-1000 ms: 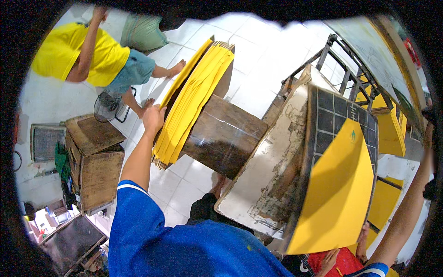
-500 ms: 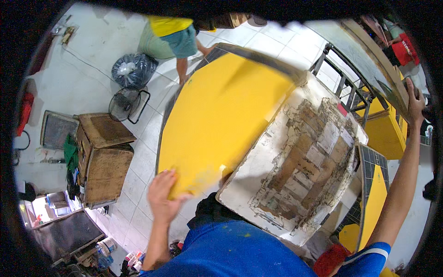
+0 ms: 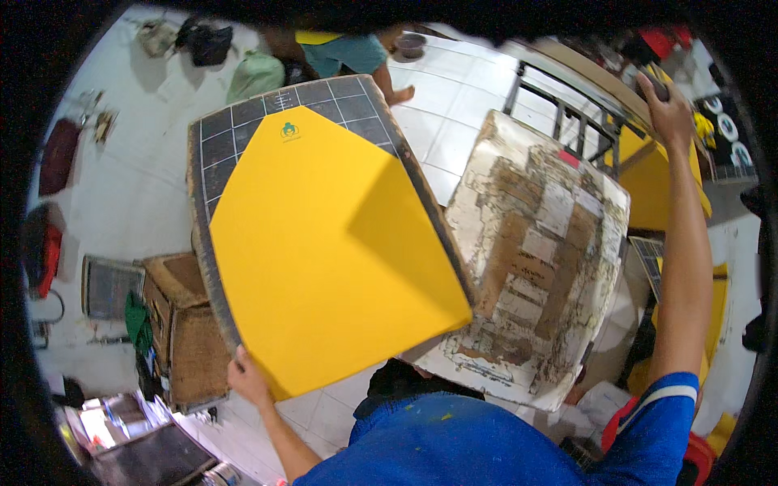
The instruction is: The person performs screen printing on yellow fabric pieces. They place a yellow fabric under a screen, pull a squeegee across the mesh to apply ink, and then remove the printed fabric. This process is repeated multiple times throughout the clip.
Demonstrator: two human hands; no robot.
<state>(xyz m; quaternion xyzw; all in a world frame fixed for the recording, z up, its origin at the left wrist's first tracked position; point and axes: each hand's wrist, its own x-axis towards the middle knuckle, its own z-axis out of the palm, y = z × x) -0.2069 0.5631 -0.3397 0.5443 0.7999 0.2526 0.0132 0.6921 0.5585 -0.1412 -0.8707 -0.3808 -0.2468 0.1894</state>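
Observation:
My left hand (image 3: 251,381) grips the near left corner of a black board (image 3: 239,130) with white grid lines. A large yellow panel (image 3: 324,243) lies flat on that board, a small green print near its far end. The board is tilted, its near right corner over the edge of a worn white board (image 3: 474,202) patched with brown tape. At the upper right my raised right hand (image 3: 668,113) is closed round a dark thing (image 3: 659,89), beside a long wooden-edged frame (image 3: 583,69). Exactly what it holds cannot be made out.
A black metal rack (image 3: 559,105) stands beyond the worn board, with more yellow panels (image 3: 648,186) to its right. Another person's bare leg (image 3: 393,85) is at the far side. A brown box (image 3: 190,340) stands at left. White tiles (image 3: 429,146) cover the floor.
The gridded board has turned and swung left, so its printed far end now shows. My left hand moved left and down with it. My right hand has moved up and left.

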